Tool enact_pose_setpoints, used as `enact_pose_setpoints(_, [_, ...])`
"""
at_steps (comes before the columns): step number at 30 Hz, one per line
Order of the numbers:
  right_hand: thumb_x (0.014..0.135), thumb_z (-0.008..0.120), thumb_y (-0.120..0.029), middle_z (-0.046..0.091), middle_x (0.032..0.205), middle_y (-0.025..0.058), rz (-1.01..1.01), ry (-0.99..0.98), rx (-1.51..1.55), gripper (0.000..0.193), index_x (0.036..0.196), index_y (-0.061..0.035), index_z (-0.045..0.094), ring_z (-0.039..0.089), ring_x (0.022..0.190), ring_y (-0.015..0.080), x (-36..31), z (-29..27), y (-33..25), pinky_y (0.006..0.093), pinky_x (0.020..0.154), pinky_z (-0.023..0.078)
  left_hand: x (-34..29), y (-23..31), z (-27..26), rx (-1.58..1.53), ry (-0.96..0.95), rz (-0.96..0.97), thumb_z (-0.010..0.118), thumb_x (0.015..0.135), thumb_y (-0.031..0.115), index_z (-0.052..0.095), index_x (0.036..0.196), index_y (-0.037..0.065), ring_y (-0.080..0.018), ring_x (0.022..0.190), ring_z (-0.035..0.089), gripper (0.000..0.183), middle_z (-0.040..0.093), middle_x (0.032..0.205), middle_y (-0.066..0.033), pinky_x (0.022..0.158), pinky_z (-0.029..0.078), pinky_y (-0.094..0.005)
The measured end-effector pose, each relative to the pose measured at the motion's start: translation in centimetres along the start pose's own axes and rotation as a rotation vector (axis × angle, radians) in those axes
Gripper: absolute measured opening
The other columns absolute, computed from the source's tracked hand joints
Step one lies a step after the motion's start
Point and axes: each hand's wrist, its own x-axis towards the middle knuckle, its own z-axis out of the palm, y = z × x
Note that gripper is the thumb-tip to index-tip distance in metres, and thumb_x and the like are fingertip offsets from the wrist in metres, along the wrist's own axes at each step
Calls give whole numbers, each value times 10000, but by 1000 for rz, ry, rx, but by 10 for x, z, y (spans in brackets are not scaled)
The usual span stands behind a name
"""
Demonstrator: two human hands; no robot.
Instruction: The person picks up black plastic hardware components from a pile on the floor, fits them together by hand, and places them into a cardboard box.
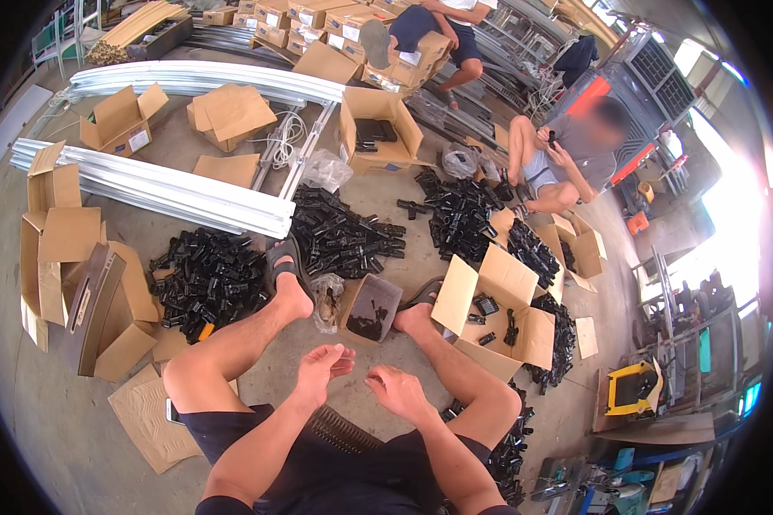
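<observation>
My left hand is raised between my knees, its fingers loosely bent and apart, with nothing visible in them. Close to its right is my right hand, fingers curled together; whatever they may hold is hidden. The two hands do not touch. Just beyond them, between my feet, stands a small open box with small dark pieces on its bottom. To its right, an open carton holds a few black parts. A heap of black plastic fittings lies by my left foot, and another heap lies farther ahead.
Long silver metal profiles lie at the left, near empty cartons. Across from me at the right, a seated person holds a black part beside more black fittings. Another person is at the back near stacked cartons.
</observation>
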Motion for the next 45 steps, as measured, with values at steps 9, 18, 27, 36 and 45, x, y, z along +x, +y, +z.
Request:
enact_pose_setpoints(9, [953,652,-298,713,937,134,-2,-12,-36,223,993,-79,661,700,889,349,-4,0,12,468,732,556,0,-9,1,57,-36,-47,719,971,290,702,833,72,-197,863,721,259,757,998,-119,833,595,-372])
enact_pose_setpoints(18, [957,642,-315,710,954,148,-19,-61,-35,240,1012,-82,659,696,920,355,-4,2,10,478,750,555,-1,-10,3,65,-47,-41,708,979,230,670,886,85,-191,852,718,176,755,1006,-113,810,596,-361])
enact_pose_setpoints(27, [967,627,-361,707,982,171,-31,-256,-116,297,1060,-80,653,693,942,383,-26,16,14,487,773,555,-3,-7,3,49,-41,3,721,965,166,635,913,94,-184,837,714,124,752,997,-110,783,595,-344])
enact_pose_setpoints(36, [957,573,-586,694,1102,191,-116,-971,-260,575,1195,-67,638,656,1089,386,-94,12,23,497,882,543,-7,-6,8,105,-54,-48,699,989,280,687,817,74,-169,814,708,268,757,986,-103,766,582,-338])
enact_pose_setpoints(45, [867,743,-371,663,1106,147,-307,-792,-182,417,1114,-45,662,648,1085,365,-116,33,5,480,887,548,-5,-17,6,159,-87,-59,708,984,281,677,800,85,-157,816,700,270,754,987,-99,779,575,-327])
